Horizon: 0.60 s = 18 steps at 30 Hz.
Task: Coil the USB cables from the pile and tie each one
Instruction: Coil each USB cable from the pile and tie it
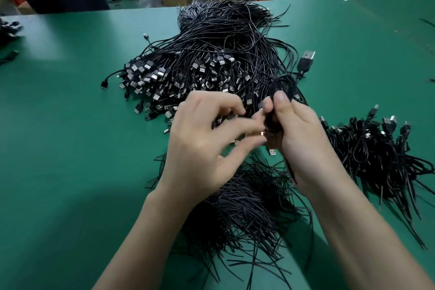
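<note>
Ties [247, 207] nearest; right hand [303, 143] grips coiled cable [282, 85], left hand [200, 148] seemingly pinches it; table [70, 148] open leftward.

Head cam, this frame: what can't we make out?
Head view, all items:
Tie on the coiled cable: hidden between left hand and right hand; tied or not, cannot tell.
Left hand's fingers: motion-blurred; what they pinch is unclear.
Dark cables at the left edge: cut off and blurred.
Coiled bundles on the right: too tangled to count.
</note>
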Each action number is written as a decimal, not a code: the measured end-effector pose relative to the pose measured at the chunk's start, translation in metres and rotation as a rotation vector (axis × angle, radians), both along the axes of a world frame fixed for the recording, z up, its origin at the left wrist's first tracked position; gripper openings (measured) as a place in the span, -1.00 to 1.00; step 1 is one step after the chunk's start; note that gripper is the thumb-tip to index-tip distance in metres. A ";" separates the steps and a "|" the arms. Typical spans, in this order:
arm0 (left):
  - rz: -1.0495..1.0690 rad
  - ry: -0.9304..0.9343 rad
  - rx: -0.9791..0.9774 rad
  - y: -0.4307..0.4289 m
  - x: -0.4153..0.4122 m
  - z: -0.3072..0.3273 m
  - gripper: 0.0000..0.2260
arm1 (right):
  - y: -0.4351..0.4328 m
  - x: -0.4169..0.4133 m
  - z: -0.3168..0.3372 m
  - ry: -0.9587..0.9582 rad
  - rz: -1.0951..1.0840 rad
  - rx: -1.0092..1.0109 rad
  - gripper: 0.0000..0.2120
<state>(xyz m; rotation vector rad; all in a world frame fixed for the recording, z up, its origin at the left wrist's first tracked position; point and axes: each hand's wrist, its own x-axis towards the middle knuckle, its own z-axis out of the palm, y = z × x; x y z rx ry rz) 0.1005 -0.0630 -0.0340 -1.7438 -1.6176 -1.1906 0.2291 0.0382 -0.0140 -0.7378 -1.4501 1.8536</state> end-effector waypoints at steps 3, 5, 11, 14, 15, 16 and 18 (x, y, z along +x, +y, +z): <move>-0.067 -0.377 -0.050 0.002 -0.004 0.002 -0.80 | 0.006 0.005 0.001 -0.018 0.097 0.037 -0.67; -0.244 -0.708 -0.211 0.004 -0.005 0.001 -0.75 | 0.003 0.007 0.002 0.001 0.290 0.010 -0.66; -0.713 -1.101 -0.418 -0.002 -0.008 0.003 -0.70 | -0.007 0.008 0.005 0.074 0.713 -0.074 -0.65; -0.752 -1.121 -0.467 -0.005 -0.014 0.005 -0.66 | -0.004 0.012 0.005 0.044 0.804 -0.109 -0.65; -0.733 -1.103 -0.474 -0.006 -0.015 0.005 -0.60 | -0.004 0.012 0.004 0.038 0.825 -0.133 -0.65; -0.706 -1.073 -0.478 -0.006 -0.016 0.005 -0.56 | -0.004 0.013 0.004 0.035 0.837 -0.157 -0.64; -0.638 -0.997 -0.467 -0.005 -0.016 0.006 -0.58 | -0.004 0.012 0.002 0.032 0.827 -0.180 -0.63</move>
